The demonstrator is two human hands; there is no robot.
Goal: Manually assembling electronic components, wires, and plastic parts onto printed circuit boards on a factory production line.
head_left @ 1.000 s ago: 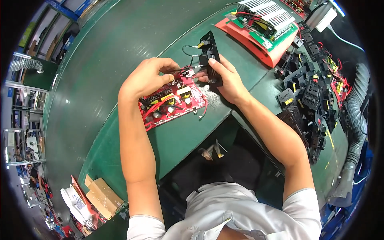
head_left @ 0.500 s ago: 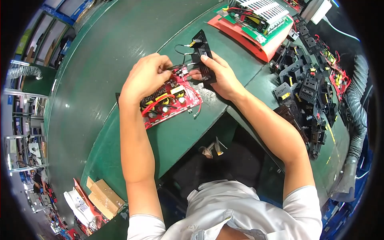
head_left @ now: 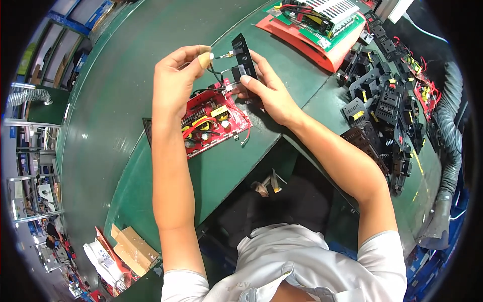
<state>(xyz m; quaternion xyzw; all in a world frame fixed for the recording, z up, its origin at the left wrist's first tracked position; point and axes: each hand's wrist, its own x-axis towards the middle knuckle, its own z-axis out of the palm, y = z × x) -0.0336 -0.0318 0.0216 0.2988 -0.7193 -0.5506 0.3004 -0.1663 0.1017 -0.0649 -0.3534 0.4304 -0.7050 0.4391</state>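
Note:
My right hand [head_left: 268, 88] grips a black slotted end panel [head_left: 244, 56], holding it upright with its inner face turned left. A socket and thin wires stick out from that face. My left hand [head_left: 179, 74] pinches a small connector on a dark wire [head_left: 217, 57] beside the panel, thumb against fingers. Below the hands lies a red circuit board [head_left: 214, 123] with yellow transformers, capacitors and red and black wires, partly covered by my left wrist. Dark leads [head_left: 215, 89] run from the board's upper end toward the panel.
Beyond my right hand, a red casing [head_left: 302, 48] carries a green board [head_left: 346, 39] under a white slotted cover. Several black panels [head_left: 387, 105] are heaped at the right, near a grey flexible duct [head_left: 448, 136]. A cardboard box [head_left: 135, 250] sits at the lower left.
My left hand has risen from over the board to beside the panel, bringing a wire end up. The panel has shifted slightly left and up in my right hand.

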